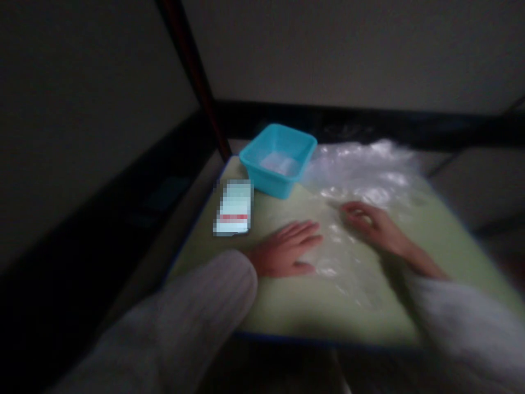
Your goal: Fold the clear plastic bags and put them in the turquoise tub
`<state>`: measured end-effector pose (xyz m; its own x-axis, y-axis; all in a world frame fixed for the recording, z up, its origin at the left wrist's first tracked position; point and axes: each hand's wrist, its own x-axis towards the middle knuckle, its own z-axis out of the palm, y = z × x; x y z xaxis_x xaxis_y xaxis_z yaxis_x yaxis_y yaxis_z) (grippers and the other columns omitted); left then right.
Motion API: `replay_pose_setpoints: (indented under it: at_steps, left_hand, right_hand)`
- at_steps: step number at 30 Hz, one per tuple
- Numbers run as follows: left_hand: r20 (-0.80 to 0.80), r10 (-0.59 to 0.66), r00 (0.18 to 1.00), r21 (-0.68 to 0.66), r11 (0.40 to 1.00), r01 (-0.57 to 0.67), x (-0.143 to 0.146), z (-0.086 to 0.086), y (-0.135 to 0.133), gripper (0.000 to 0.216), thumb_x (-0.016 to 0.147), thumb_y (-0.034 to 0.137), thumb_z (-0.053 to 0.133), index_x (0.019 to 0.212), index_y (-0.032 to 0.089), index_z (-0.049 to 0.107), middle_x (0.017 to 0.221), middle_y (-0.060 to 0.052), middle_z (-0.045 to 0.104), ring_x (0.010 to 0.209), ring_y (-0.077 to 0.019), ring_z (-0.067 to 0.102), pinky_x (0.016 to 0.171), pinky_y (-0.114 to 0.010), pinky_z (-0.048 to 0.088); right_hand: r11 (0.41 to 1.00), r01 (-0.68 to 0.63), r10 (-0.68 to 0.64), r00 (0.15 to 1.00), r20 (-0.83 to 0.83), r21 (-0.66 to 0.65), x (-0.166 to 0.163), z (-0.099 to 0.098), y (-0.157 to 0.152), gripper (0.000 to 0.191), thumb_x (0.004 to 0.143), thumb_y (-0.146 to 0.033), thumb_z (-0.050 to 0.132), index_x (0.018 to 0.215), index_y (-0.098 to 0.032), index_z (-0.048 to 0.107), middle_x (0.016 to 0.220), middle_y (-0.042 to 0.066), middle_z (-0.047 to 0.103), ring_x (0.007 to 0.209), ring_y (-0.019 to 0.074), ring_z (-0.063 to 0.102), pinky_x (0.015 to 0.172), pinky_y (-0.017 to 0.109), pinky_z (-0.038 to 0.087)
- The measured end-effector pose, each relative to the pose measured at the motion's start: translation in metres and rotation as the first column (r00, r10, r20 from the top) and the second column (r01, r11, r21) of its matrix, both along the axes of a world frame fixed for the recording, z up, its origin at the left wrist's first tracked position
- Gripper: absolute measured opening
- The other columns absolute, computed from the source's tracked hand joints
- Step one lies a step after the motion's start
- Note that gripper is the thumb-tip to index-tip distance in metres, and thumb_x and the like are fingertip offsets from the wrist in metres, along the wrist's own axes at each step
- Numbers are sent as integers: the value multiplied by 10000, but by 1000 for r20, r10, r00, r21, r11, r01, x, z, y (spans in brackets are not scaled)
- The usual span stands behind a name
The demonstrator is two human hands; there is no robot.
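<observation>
My left hand [289, 250] lies flat with its fingers spread, its fingertips at the left edge of a thin, crinkled piece of clear plastic film [338, 262] on the table. On the other side of the film, my right hand [369, 224] is curled, thumb and fingers pinched together at the film's upper part. Blur hides exactly how much of it is between those fingertips. Just beyond my right hand, a shiny heap of clear plastic [369, 164] spreads over the back of the table.
A turquoise plastic basin [268, 178] with something pale inside stands at the table's back left corner. In front of it lies a lit, pixelated phone-like screen [234, 208]. The yellow-green table [295, 314] has a blue edge. Walls rise behind and to the left.
</observation>
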<state>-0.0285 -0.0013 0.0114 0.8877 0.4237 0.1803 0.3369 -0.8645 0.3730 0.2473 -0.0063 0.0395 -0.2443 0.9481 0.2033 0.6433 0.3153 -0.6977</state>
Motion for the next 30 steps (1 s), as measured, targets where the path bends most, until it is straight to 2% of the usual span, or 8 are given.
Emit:
replay_pose_setpoints:
  at_steps: [4,11,14,17,21,25,28,30]
  left_hand:
    - [-39,-38,998,34,999,39,1,-6,-4,806,792,639,523,1447,238,280,1543,-102,194,1433,-286,110,1157,-457,80]
    - [-24,-63,998,40,997,64,4,-3,-12,813,776,654,526,1436,229,313,1541,-98,200,1431,-292,119,1158,-461,72]
    - [-40,-66,997,34,997,67,5,-2,-14,793,784,645,524,1433,238,318,1540,-93,206,1432,-288,120,1158,-461,80]
    - [-27,-82,996,29,996,83,6,-2,-17,807,769,650,541,1431,244,322,1532,-93,231,1428,-296,139,1155,-469,102]
    - [14,-119,993,38,992,118,9,5,-21,806,755,651,561,1406,219,364,1509,-111,292,1411,-309,193,1146,-466,153]
    - [156,189,970,23,981,-195,7,11,-9,476,877,393,523,1281,144,490,1346,-135,496,1252,-266,434,1066,-417,316]
    - [204,512,835,-68,858,-509,1,6,12,258,849,159,499,1085,94,582,1078,-133,603,1049,-245,535,928,-390,425]
    - [161,563,811,-116,827,-551,-3,0,25,187,788,104,535,960,108,608,974,-111,605,957,-239,547,863,-386,445]
  right_hand:
    - [993,-106,102,993,62,60,-13,-14,6,364,874,-384,524,1183,-191,532,1133,129,627,1025,279,592,871,474,472]
    - [980,-199,200,972,121,-18,-7,0,10,356,792,-372,614,1088,-190,539,739,20,625,678,197,598,664,353,495]
    - [993,-120,116,970,216,4,15,11,11,301,799,-293,554,1084,-199,543,706,13,635,641,193,603,616,328,480]
    - [983,34,-106,907,407,181,31,14,10,327,778,-226,522,1098,-181,563,642,20,622,582,209,587,609,350,460]
    - [939,30,-193,871,452,343,19,4,8,283,819,-225,482,1071,-158,593,920,126,651,806,281,622,723,421,480]
    - [961,-66,-28,943,332,269,-5,-15,11,323,876,-271,449,1172,-178,538,1073,148,607,979,306,579,828,474,472]
    - [979,-44,0,976,216,200,-14,-26,15,331,863,-301,490,1167,-177,533,1044,143,612,942,295,585,811,477,479]
    - [989,-11,-10,990,140,151,-16,-29,15,342,834,-289,530,1154,-169,529,968,119,623,856,262,599,752,438,497]
